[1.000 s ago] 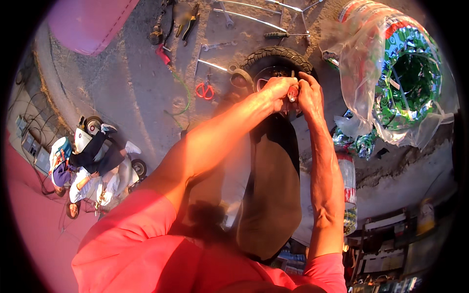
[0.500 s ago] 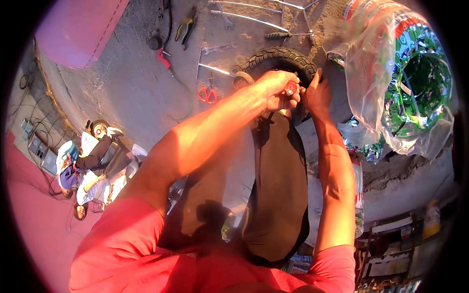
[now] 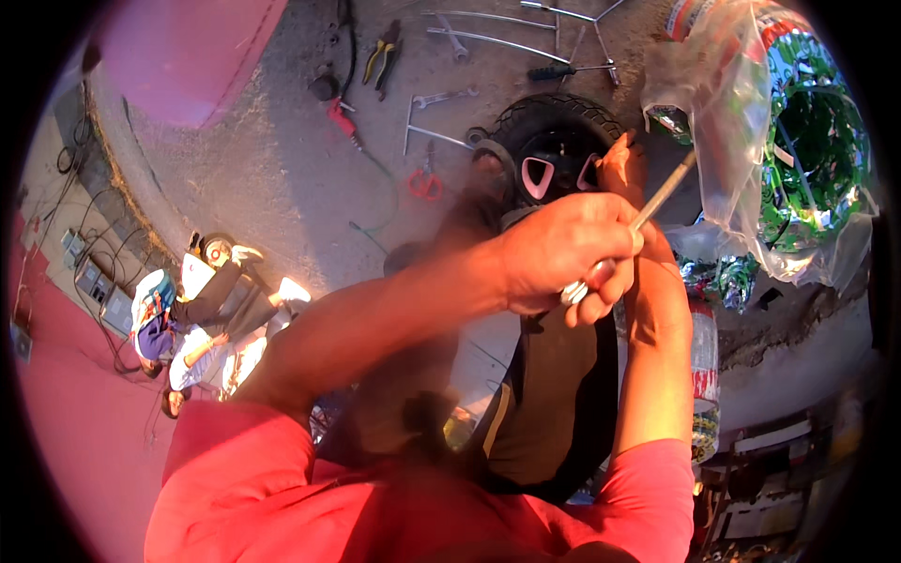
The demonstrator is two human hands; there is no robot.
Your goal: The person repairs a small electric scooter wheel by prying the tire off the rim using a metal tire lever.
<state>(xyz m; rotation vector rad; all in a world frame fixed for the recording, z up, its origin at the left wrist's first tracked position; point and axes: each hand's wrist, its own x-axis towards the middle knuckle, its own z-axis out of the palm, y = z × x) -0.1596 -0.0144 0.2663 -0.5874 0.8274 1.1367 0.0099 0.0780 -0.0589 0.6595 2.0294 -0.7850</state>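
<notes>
This looks like an outdoor fix-it place for wheels. Pliers [image 3: 383, 62], wrenches [image 3: 446, 96] and metal bars [image 3: 502, 43] lie on the dusty, sunny ground [image 3: 272, 178] around a black tire [image 3: 556, 109]. A white scooter [image 3: 195, 276] stands off to the left.

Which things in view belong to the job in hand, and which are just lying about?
In the job:
long-shafted tool, held in the left hand
black-tyred wheel, right hand at its edge

Apparently just lying about:
yellow-and-black pliers
red-handled scissors
two wrenches
dark-handled screwdriver
plastic-wrapped bundle
</notes>
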